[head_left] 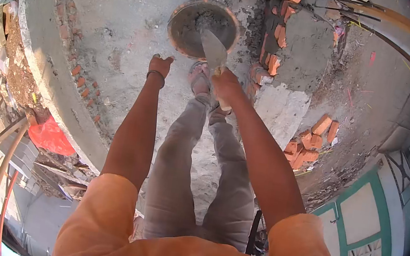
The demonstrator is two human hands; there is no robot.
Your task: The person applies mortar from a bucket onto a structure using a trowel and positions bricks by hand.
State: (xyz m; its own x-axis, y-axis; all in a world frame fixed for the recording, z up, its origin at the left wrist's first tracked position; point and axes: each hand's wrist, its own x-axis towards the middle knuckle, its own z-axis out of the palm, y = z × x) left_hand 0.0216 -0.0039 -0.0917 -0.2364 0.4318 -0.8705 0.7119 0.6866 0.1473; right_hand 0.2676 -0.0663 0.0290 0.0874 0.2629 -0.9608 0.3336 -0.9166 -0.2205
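A round pan point(174, 39) with wet grey mortar point(193, 21) inside rests on the rough concrete floor, ahead of my feet. My right hand point(225, 85) is closed round the handle of a trowel point(213, 50), whose blade reaches over the near right rim with its tip above the mortar. To the left of the trowel, my left hand point(161, 64) hangs in the air near the pan without touching it. It wears a dark bracelet and its fingers are curled, with the thumb pointing out; I see nothing in it.
A partly plastered brick wall point(279, 36) stands right of the pan. Loose bricks point(310, 143) lie in a pile at the right. At the left run a concrete ledge point(46, 82) and a red plastic bag point(51, 137). Green-framed white doors point(361, 213) are at the lower right.
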